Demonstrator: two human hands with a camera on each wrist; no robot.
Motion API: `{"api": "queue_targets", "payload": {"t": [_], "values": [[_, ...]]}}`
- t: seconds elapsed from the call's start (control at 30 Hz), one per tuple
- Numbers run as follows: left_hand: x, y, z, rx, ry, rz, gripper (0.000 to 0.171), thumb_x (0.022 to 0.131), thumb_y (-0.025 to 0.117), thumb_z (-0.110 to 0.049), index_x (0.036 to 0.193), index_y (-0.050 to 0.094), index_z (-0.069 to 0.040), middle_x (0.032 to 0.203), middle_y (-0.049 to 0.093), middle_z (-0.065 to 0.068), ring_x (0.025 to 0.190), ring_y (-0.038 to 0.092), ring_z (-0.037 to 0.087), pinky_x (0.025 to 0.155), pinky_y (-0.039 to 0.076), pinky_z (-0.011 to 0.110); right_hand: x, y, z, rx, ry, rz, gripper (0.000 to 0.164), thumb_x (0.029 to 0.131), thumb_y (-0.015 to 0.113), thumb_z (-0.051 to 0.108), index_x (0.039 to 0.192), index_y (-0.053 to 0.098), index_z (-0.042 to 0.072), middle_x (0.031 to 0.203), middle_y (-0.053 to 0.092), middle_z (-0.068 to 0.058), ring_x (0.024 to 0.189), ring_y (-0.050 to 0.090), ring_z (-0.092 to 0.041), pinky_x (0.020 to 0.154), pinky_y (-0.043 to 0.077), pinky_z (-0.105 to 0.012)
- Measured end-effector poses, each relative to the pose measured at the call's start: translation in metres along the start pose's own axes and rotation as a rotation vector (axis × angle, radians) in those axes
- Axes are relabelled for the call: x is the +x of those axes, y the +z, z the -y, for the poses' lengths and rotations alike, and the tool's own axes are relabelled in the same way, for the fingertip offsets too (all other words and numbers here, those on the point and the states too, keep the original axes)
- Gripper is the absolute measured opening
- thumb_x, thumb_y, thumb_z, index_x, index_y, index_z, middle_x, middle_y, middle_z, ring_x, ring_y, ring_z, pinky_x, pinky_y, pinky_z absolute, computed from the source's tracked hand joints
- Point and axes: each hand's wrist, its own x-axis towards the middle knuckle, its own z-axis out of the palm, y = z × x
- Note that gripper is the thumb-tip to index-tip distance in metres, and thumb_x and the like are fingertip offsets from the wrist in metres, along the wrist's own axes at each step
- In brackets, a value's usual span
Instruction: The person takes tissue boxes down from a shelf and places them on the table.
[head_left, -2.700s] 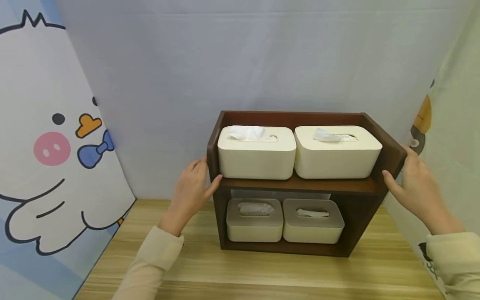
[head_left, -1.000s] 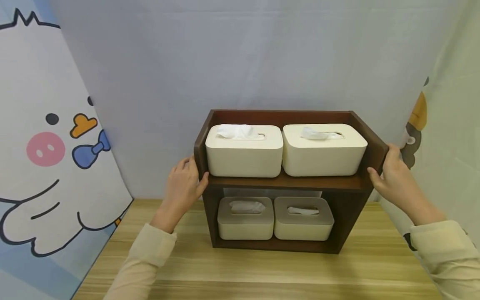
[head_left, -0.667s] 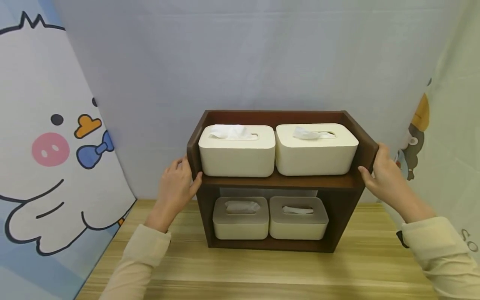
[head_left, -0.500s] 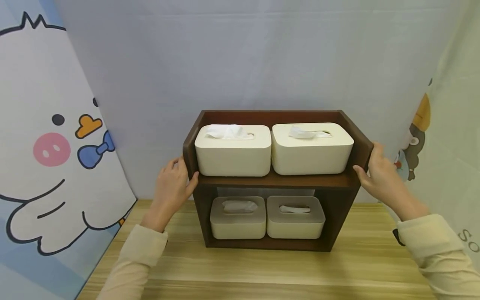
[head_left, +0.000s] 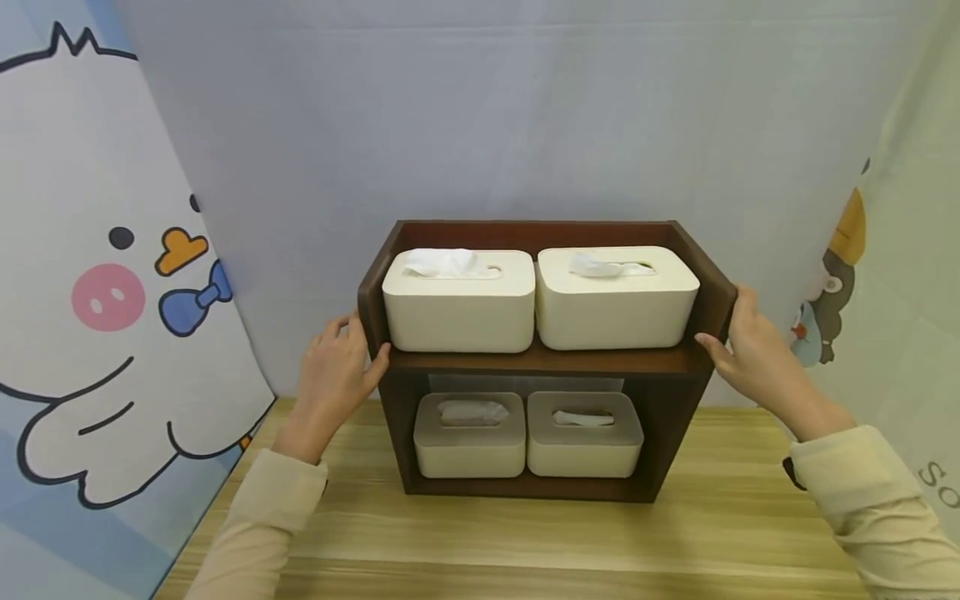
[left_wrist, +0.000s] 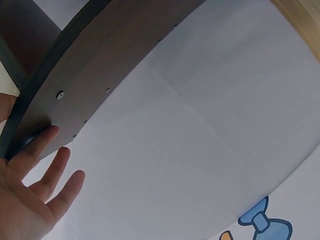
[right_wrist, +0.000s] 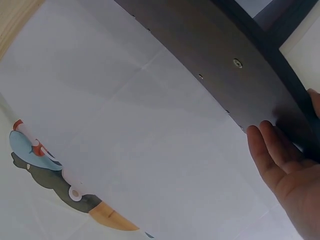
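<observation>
A dark brown two-tier wooden shelf (head_left: 540, 362) stands on the table, facing me. Its upper tier bears two cream tissue boxes, a left one (head_left: 459, 321) and a right one (head_left: 618, 318), with white tissue at their slots. Below sit two more tissue boxes, left (head_left: 470, 454) and right (head_left: 585, 452). My left hand (head_left: 333, 371) holds the shelf's left side panel, thumb at the front edge; in the left wrist view the index fingertip touches the outer face while other fingers spread away. My right hand (head_left: 765, 362) holds the right panel likewise, fingers along its outside.
The light wood-grain table (head_left: 480, 550) extends in front of the shelf and to both sides. Behind hangs a pale grey cloth (head_left: 525, 108). Cartoon-printed panels stand left (head_left: 67, 208) and right (head_left: 900, 333).
The shelf, with its tissue boxes, has slid leftward in the head view, its top moving more than its base. Both hands have moved along with it, keeping hold of the side panels.
</observation>
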Motion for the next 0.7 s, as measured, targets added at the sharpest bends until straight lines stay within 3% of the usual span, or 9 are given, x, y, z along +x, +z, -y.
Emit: {"api": "queue_targets", "payload": {"t": [0.1, 0.17, 0.27, 0.33, 0.4, 0.57, 0.7], "values": [[0.000, 0.000, 0.000, -0.004, 0.008, -0.006, 0.055, 0.085, 0.061, -0.031, 0.117, 0.051, 0.014, 0.101, 0.062, 0.030, 0.097, 0.058, 0.040, 0.072, 0.050, 0.050, -0.001, -0.002, -0.001, -0.010, -0.011, 0.008, 0.071, 0.090, 0.056, 0.010, 0.131, 0.009, -0.023, 0.054, 0.048, -0.018, 0.041, 0.047, -0.020, 0.042, 0.039, -0.033], [0.000, -0.001, 0.001, -0.009, 0.013, -0.009, 0.056, 0.085, 0.062, -0.031, 0.117, 0.051, 0.014, 0.102, 0.062, 0.030, 0.096, 0.059, 0.040, 0.072, 0.050, 0.050, -0.001, -0.003, -0.002, -0.012, -0.015, 0.007, 0.069, 0.092, 0.053, 0.016, 0.131, 0.011, -0.023, 0.061, 0.052, -0.025, 0.045, 0.051, -0.031, 0.046, 0.043, -0.040], [0.000, -0.003, 0.003, -0.016, 0.016, -0.003, 0.058, 0.084, 0.063, -0.031, 0.117, 0.050, 0.014, 0.103, 0.061, 0.031, 0.096, 0.059, 0.042, 0.074, 0.049, 0.051, -0.001, -0.006, -0.003, -0.007, -0.005, 0.013, 0.065, 0.096, 0.045, 0.023, 0.133, 0.014, -0.020, 0.093, 0.053, -0.041, 0.073, 0.056, -0.050, 0.063, 0.046, -0.055], [0.001, -0.005, 0.004, -0.020, 0.013, 0.015, 0.061, 0.083, 0.064, -0.032, 0.119, 0.048, 0.014, 0.104, 0.060, 0.030, 0.098, 0.058, 0.042, 0.077, 0.049, 0.052, 0.001, -0.007, -0.003, 0.005, 0.015, 0.011, 0.062, 0.098, 0.040, 0.026, 0.135, 0.017, -0.017, 0.116, 0.043, -0.043, 0.098, 0.048, -0.056, 0.076, 0.041, -0.061], [0.002, -0.007, 0.005, -0.023, 0.007, 0.045, 0.065, 0.082, 0.065, -0.034, 0.123, 0.045, 0.013, 0.107, 0.060, 0.030, 0.102, 0.056, 0.042, 0.081, 0.047, 0.052, 0.003, -0.008, -0.002, 0.002, 0.033, 0.007, 0.059, 0.099, 0.036, 0.027, 0.137, 0.018, -0.014, 0.125, 0.039, -0.040, 0.106, 0.044, -0.054, 0.079, 0.038, -0.062], [0.005, -0.016, 0.006, -0.026, 0.031, 0.079, 0.077, 0.081, 0.067, -0.035, 0.133, 0.035, 0.012, 0.112, 0.056, 0.029, 0.104, 0.053, 0.042, 0.084, 0.045, 0.052, 0.013, -0.010, 0.000, -0.057, 0.002, -0.067, 0.051, 0.097, 0.039, 0.021, 0.136, 0.027, -0.010, 0.123, 0.043, -0.036, 0.103, 0.046, -0.051, 0.076, 0.039, -0.061], [0.012, -0.025, 0.006, -0.029, 0.099, 0.007, 0.081, 0.081, 0.067, -0.036, 0.138, 0.029, 0.007, 0.110, 0.056, 0.028, 0.100, 0.052, 0.042, 0.082, 0.045, 0.052, 0.026, -0.013, 0.002, -0.087, -0.047, -0.125, 0.044, 0.095, 0.042, 0.015, 0.129, 0.037, -0.013, 0.121, 0.046, -0.034, 0.106, 0.046, -0.048, 0.083, 0.038, -0.059]]}}
